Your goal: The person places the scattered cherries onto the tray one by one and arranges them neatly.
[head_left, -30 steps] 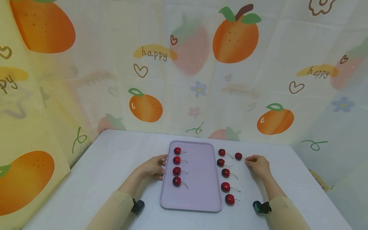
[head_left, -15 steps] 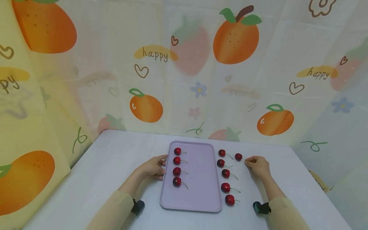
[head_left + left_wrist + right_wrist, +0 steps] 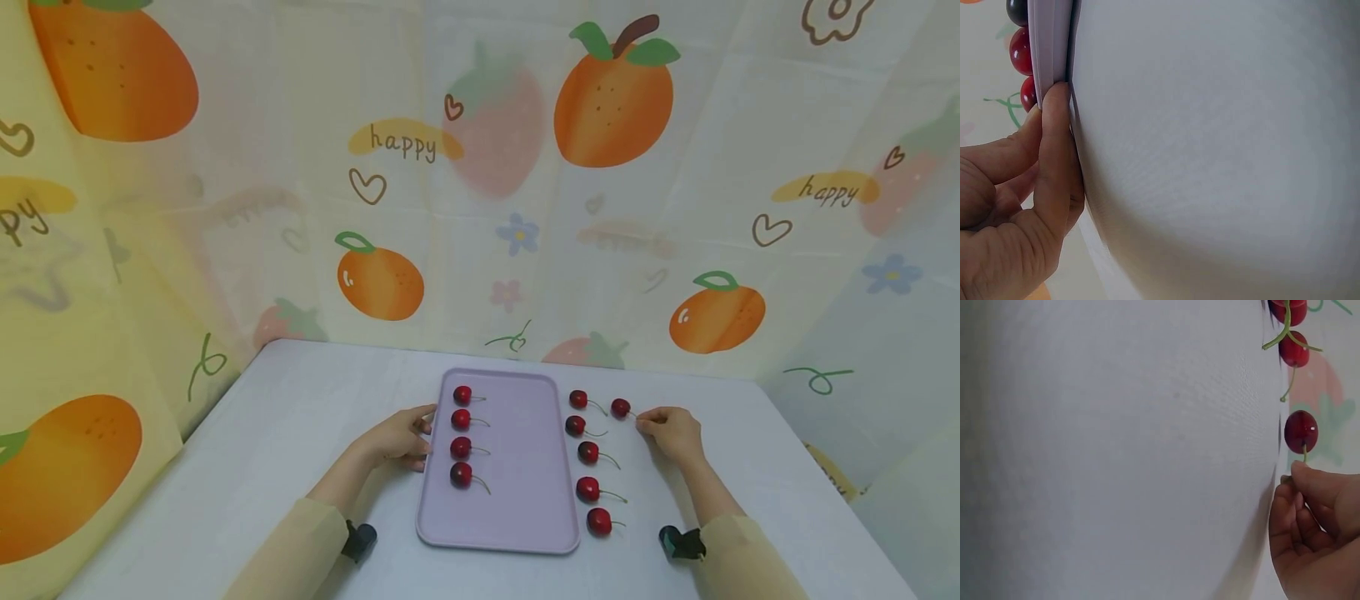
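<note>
My right hand pinches the green stem of a dark red cherry between thumb and fingertips, right of the cherry column. In the right wrist view this cherry hangs at the fingertips, its stem end hidden between them. My left hand touches the left edge of a lilac tray with its fingers. Seen from the left wrist, the fingertips rest against the tray's side wall. Several cherries form a column along the tray's left side, stems pointing right.
Several more cherries lie in a column on the white table, just right of the tray. A fruit-printed cloth hangs behind the table. Each wrist wears a dark strapped device.
</note>
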### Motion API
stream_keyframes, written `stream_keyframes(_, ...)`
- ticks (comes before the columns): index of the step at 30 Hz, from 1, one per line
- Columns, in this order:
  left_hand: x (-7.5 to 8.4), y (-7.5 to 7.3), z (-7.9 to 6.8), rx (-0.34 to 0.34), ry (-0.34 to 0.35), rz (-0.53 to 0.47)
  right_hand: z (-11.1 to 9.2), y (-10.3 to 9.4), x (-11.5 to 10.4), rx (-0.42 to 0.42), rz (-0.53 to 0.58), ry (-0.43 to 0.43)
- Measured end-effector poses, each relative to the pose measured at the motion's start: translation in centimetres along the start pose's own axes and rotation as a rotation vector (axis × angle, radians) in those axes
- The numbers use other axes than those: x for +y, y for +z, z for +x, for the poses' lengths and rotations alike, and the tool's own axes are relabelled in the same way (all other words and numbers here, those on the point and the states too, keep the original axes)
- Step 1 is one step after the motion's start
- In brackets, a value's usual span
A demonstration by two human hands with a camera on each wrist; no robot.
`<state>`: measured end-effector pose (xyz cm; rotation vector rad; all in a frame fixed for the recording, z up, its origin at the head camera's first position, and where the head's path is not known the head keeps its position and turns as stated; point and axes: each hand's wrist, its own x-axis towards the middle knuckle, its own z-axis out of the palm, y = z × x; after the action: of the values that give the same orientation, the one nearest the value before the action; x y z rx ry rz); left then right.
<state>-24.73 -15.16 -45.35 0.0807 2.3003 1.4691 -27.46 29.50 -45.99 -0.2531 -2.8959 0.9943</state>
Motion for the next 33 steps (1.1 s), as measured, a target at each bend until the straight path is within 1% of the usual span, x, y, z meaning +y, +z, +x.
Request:
stream_keyframes(5,0.0,0.0,-0.1,0.000,-0.004,0.004,-0.1,-0.1,-0.6,0.010,0.011,-0.014)
stream_keyframes(11,0.1,0.0,-0.1,-0.009,-0.002,0.000,-0.4,-0.1,-1.9,0.006,0.041,-0.018)
stream_keyframes(17,0.0,0.0,-0.1,-0.004,-0.001,0.001,-0.5,0.3,-2.8,-0.020,0.054,-0.040)
stream_keyframes(23,0.0,0.0,-0.1,0.000,-0.004,0.001,-0.5,0.7,-3.4,-0.021,0.047,-0.079)
stream_keyframes(29,0.2,-0.1,-0.2,-0.012,0.001,0.010,-1.0,0.6,-4.4,-0.048,0.071,-0.094)
stream_keyframes(33,0.2,-0.1,-0.2,-0.016,-0.001,0.014,-1.5,0.7,-5.2,-0.038,0.085,-0.120)
